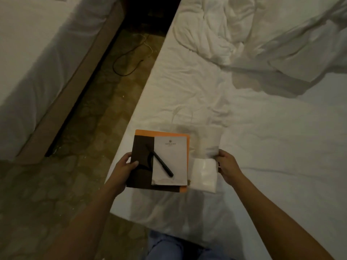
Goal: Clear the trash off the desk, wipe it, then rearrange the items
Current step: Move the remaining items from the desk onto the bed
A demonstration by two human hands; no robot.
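The stack of desk items sits directly between the two hands, held low over the near corner of the bed [234,128], so whatever comes next, probably setting it down on the sheet, turns on that short drop straight below and slightly ahead. The brown and orange folder [139,177] is the base, roughly square and tilted a little, its left edge nearest the person's left side. On it lies a white notepad [172,158], and across the notepad a black pen [161,163] runs diagonally, its far end toward upper left and its near end toward lower right; being loose, it looks likely to roll if the folder tips. The left hand [127,166] is closed on the folder's left edge, thumb on top and fingers curled beneath. The right hand [226,164] grips a pale, partly see-through bag or wrapper [204,162] that lies just beside the folder's right edge; whether it also supports the folder from below cannot be told. The left hand carries the stack, so it is the one that governs its tilt. No desk is in view here; to the left a patterned floor [90,128] with a dark cable [124,62] separates this bed from a second bed [37,53]
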